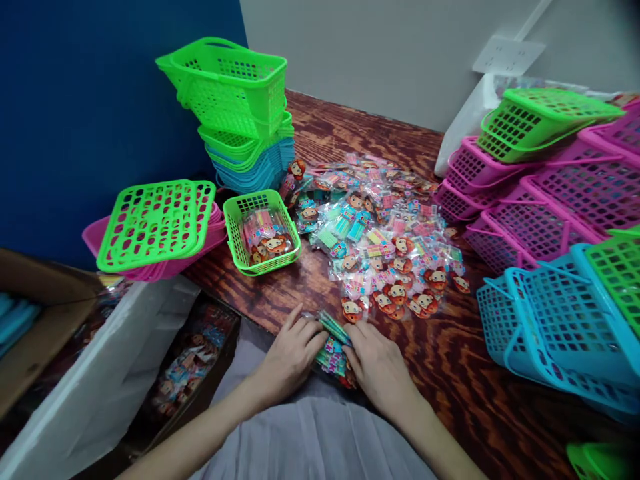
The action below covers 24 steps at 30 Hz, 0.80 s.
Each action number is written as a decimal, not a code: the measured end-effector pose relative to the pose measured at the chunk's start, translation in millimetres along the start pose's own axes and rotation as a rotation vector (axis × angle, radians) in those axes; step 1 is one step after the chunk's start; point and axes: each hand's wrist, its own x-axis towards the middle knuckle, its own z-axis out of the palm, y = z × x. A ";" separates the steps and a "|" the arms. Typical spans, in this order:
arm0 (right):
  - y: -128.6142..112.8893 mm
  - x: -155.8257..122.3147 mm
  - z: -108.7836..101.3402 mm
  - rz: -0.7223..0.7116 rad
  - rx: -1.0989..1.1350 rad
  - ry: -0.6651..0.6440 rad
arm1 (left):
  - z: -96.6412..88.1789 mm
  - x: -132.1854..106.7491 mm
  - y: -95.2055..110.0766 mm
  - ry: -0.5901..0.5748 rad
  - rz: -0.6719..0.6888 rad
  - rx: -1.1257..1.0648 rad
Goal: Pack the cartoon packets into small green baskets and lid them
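Note:
Between my two hands, at the table's near edge, is a small stack of clear plastic packets (333, 357) with green and blue contents and printed lettering. My left hand (295, 350) grips the stack from the left, its index finger stretched away from it. From the right, my right hand (377, 360) holds the same packets, thumb and fingers on their edge. Just beyond lies a loose spread of similar packets (380, 253) with cartoon doll heads. To the left of that spread stands a green basket (234, 250) with several packets inside.
Nested green and blue baskets (250, 167) rise at the back left. Green lattice lids (150, 227) rest on pink ones beside them. Filled pink baskets (520, 227) and blue baskets (555, 320) crowd the right. A white foam box (100, 380) stands lower left, near a box of packets (187, 373).

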 end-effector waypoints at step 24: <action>94.4 100.0 -45.5 0.099 0.098 0.204 | -15.7 42.9 -13.5 -0.392 0.046 0.145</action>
